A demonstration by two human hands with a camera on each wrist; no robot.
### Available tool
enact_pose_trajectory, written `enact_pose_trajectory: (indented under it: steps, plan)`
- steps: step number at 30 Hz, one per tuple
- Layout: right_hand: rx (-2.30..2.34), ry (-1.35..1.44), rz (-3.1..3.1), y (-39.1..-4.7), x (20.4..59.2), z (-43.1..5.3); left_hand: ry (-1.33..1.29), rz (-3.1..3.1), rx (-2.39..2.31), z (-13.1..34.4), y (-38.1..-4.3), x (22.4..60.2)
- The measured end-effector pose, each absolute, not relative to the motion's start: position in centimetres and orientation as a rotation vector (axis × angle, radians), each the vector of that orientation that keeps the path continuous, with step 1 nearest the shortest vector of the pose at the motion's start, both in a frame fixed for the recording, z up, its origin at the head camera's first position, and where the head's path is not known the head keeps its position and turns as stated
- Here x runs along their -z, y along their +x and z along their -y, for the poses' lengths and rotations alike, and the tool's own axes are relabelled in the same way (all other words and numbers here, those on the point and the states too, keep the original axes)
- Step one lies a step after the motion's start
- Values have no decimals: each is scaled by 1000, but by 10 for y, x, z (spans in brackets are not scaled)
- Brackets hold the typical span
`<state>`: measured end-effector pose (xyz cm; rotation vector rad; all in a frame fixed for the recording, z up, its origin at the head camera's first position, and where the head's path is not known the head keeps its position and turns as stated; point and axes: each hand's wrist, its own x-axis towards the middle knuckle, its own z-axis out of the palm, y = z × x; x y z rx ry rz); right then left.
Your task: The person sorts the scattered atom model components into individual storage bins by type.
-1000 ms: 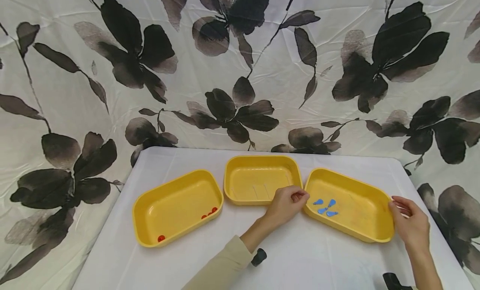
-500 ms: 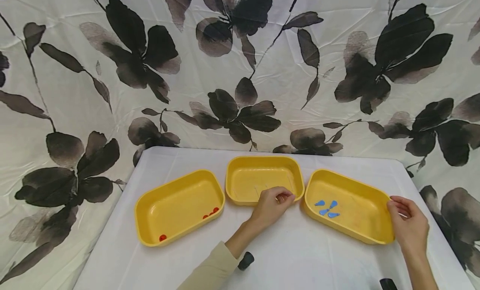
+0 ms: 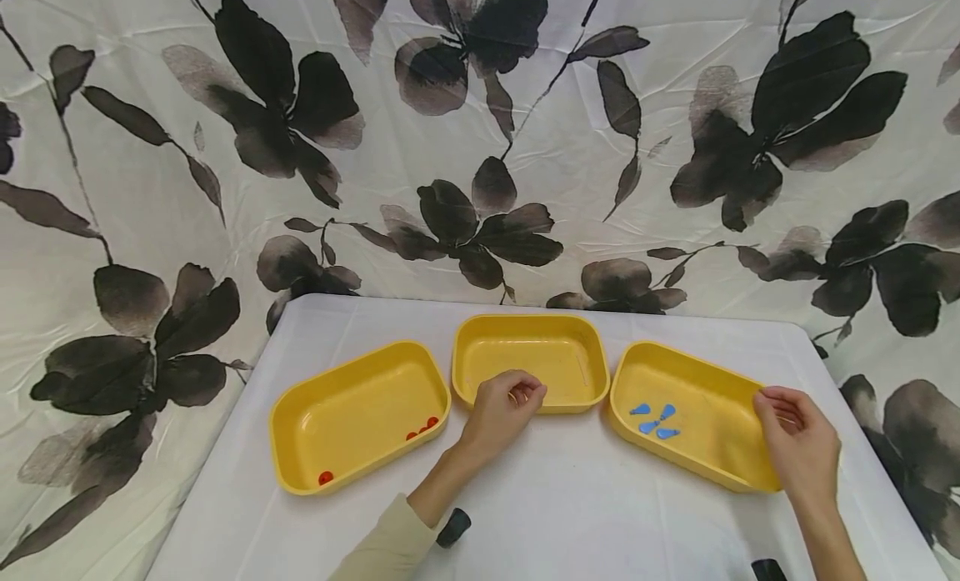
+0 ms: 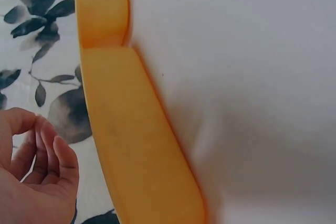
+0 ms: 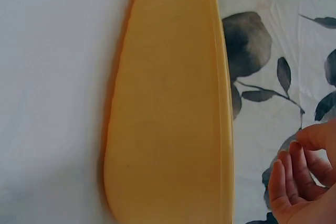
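Observation:
My left hand [image 3: 501, 410] overlaps the front rim of the middle yellow tray [image 3: 528, 321] in the head view. Its fingers are loosely curled, thumb tip meeting the forefinger in the left wrist view, and nothing shows between them. Inside that tray a thin pale line [image 3: 582, 369] shows near the right end; the front left part is hidden by the hand. My right hand [image 3: 802, 439] hangs at the right end of the right yellow tray [image 3: 697, 360], fingers loosely curled, nothing visible in them. Several blue drop-shaped pieces [image 3: 667, 412] lie in the right tray.
At the left, an angled yellow tray [image 3: 352, 368] contains several small round red pieces [image 3: 326, 478], most by its right front edge. A white cloth covers the table [image 3: 585, 514]. Behind stands a floral curtain [image 3: 480, 106]. A black device [image 3: 454, 528] is at the left wrist.
My left hand has moved left, from the near left edge of the right tray to the front of the middle tray. My right hand has shifted slightly left.

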<state>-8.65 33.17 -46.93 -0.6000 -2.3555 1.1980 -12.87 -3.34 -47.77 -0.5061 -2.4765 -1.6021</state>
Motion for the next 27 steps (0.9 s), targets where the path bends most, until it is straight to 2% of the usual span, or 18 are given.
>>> enact_pose_trajectory:
  steps: [16, 27]
  plan:
    - [-948, -115, 2449, -92, 467, -320, -365, 2510, 1389, 88, -126, 472]
    - [-660, 267, 2448, -97, 475, -336, -296, 2559, 1063, 139, -124, 475]
